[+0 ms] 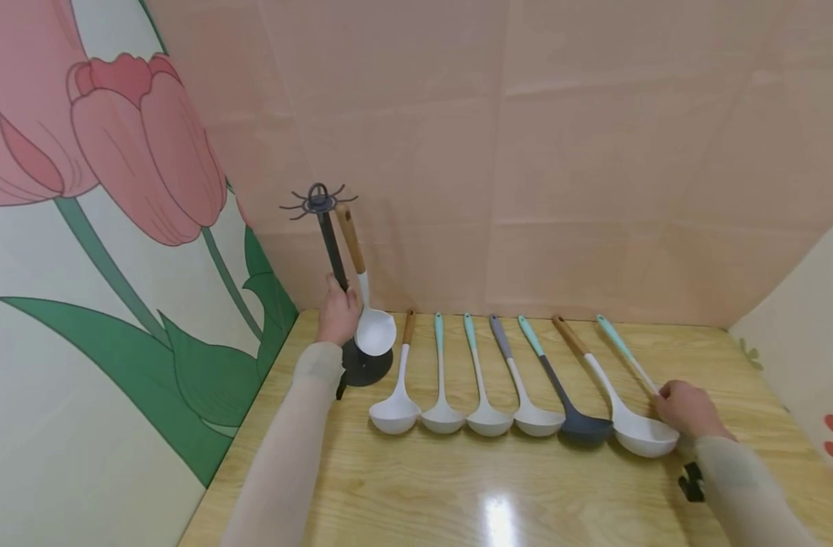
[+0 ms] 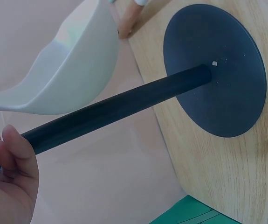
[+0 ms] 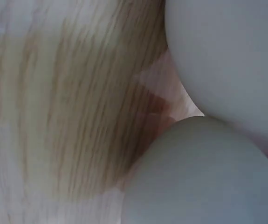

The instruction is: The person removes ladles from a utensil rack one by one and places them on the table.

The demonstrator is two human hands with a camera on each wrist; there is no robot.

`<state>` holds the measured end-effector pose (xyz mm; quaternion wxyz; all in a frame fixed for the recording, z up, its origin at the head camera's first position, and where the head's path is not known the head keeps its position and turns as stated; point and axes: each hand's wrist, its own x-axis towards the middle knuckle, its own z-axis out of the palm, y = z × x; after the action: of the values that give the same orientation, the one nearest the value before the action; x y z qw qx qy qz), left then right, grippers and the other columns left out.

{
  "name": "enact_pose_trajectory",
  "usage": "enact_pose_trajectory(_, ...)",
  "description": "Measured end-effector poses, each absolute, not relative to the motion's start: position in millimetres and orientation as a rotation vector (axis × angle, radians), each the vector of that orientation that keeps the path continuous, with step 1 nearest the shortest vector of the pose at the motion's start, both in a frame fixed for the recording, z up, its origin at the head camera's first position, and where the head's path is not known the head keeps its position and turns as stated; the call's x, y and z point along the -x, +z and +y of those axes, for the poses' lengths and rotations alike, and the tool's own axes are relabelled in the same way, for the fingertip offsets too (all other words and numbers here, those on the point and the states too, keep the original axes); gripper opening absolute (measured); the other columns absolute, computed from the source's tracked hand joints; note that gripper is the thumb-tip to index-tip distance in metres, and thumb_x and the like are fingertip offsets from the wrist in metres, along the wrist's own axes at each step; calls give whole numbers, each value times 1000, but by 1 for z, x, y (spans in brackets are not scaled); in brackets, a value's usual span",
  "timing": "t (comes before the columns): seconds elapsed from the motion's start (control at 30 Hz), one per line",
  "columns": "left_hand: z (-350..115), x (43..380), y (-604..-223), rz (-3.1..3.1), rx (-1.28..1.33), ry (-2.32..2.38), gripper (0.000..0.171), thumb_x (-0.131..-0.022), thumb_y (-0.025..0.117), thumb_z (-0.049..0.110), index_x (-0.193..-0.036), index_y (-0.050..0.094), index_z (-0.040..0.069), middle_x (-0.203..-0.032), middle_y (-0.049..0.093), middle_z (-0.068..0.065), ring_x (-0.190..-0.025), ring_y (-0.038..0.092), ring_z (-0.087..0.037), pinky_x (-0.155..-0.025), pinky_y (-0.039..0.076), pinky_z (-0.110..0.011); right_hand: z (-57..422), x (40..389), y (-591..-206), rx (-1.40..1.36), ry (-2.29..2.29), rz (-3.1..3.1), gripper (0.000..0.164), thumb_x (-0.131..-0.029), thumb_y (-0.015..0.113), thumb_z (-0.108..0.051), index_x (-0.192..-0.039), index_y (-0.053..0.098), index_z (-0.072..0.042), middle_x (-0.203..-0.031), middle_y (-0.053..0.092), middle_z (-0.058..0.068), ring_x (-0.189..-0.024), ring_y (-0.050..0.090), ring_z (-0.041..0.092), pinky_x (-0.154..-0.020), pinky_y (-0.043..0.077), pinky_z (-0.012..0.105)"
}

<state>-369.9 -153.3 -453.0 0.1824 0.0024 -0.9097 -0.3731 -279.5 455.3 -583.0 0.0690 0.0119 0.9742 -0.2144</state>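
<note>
My left hand grips the upright pole of a black utensil stand with hooks spread around its top. From one hook hangs a white ladle with a wooden handle, its bowl just beside the pole. The stand's round base is on the table. At the far right, my right hand pinches the pale shaft of a mint-handled ladle, whose bowl is hidden behind the hand in the head view. Two pale ladle bowls fill the right side of the right wrist view.
Between the hands several ladles lie in a row on the wooden table: white-bowled ones with wooden, mint or grey handles, and a dark ladle with a mint handle. A pink-covered wall stands behind; a tulip-painted wall borders the left.
</note>
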Motion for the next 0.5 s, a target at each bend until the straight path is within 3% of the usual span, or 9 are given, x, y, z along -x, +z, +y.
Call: enact_pose_trajectory(0.5,-155,369,-454,-2595,-33,-1096,35,-108,37,22,-138,28,7,-106,59,-21,-97,62,-38,-89,50,-53,451,281,-588,-77,-664,2876,28,-94,55,-13,-94,61,14,-77,60,16,-70,56,26,-58,45,34)
